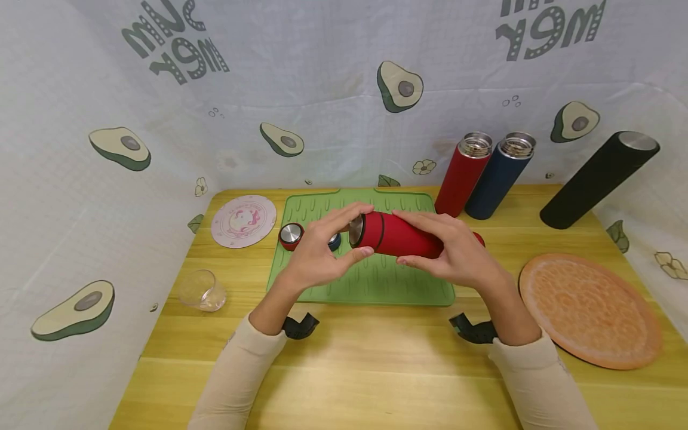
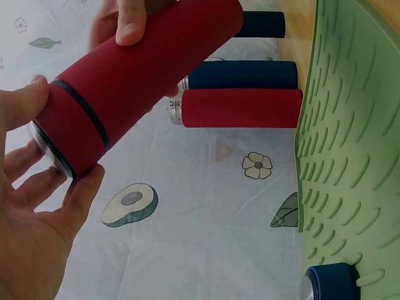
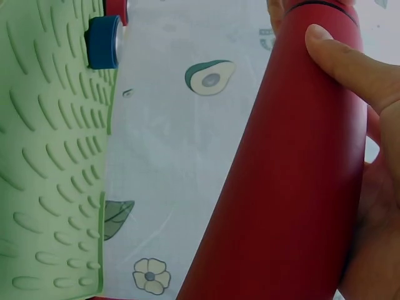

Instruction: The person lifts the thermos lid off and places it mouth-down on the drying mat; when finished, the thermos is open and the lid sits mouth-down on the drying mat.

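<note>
A red thermos bottle (image 1: 408,236) is held in the air above the green mat, tilted, its steel-topped end to the left. My left hand (image 1: 317,251) grips the red lid (image 2: 72,128), thumb and fingers around its rim. Round the body, the fingers and thumb of my right hand (image 1: 462,254) hold the bottle from the other side. A dark ring marks the joint between lid and body; whether the lid is loose cannot be seen. On the mat behind my left hand are a red lid (image 1: 291,235) and a partly hidden blue lid (image 3: 103,42).
Lidless red (image 1: 462,182) and blue (image 1: 498,182) bottles stand at the back right of the green mat (image 1: 398,289). Farther right is a black bottle (image 1: 591,185). An orange round placemat (image 1: 591,310) lies at right; a pink disc (image 1: 244,221) and clear glass (image 1: 203,291) occupy the left.
</note>
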### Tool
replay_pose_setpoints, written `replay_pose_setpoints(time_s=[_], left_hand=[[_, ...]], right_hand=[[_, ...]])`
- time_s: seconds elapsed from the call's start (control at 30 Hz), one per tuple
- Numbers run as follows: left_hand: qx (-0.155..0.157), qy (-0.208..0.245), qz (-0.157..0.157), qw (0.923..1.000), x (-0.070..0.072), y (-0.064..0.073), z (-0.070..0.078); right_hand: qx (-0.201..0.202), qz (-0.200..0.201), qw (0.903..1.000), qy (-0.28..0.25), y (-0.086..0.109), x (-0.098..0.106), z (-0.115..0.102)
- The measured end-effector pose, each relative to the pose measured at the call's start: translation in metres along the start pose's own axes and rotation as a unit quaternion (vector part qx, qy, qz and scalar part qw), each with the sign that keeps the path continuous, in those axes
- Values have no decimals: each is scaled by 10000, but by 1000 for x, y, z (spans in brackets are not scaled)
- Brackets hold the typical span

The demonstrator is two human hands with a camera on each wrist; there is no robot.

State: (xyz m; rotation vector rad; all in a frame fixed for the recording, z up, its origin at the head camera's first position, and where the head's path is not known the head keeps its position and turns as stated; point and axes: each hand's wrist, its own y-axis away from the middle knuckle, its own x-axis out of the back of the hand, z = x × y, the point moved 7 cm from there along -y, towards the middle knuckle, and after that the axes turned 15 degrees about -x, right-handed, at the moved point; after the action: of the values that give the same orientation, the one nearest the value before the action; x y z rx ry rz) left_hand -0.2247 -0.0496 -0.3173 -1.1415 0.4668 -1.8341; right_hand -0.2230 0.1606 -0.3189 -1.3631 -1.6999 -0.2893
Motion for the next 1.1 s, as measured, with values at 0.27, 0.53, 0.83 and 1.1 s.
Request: replay_pose_setpoints(time_s=[0.27,0.53,0.83,1.1], left_hand=[[287,194,478,9983,3,1,-5],[1555,336,1184,9801,7,11,-22],[1019,840,364,9906,2,9,-23],[20,1586,-166,9872,-2,3,-9]], right_hand=[[175,523,9978,374,1,-1,-5],[659,1090,9867,1010,0,-5,-18],[321,824,9938,670,0,1,-9],[-26,270,9992,293,2,8,3]])
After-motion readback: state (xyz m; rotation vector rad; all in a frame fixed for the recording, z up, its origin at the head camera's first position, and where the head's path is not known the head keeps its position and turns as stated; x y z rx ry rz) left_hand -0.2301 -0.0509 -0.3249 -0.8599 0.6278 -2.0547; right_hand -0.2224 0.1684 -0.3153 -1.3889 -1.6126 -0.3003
